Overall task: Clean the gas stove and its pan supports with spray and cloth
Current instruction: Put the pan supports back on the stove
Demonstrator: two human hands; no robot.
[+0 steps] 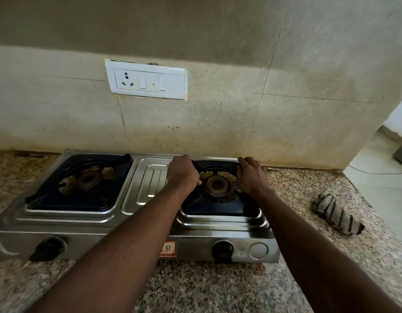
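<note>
A two-burner steel gas stove point(150, 184) stands on the granite counter against the wall. Both hands are on the black right pan support point(218, 169), around the rusty right burner point(217, 185). My left hand point(183, 175) grips its left side and my right hand point(252, 175) grips its back right corner. The left pan support point(82, 199) lies in place over the left burner point(88, 178). A rolled grey cloth with dark stripes point(336, 214) lies on the counter to the right of the stove. No spray bottle is in view.
Two black knobs point(48, 248) point(222, 250) sit on the stove's front panel. A white socket and switch plate point(147, 80) is on the stained tiled wall above. The counter point(218, 288) ends at the right, with pale floor beyond.
</note>
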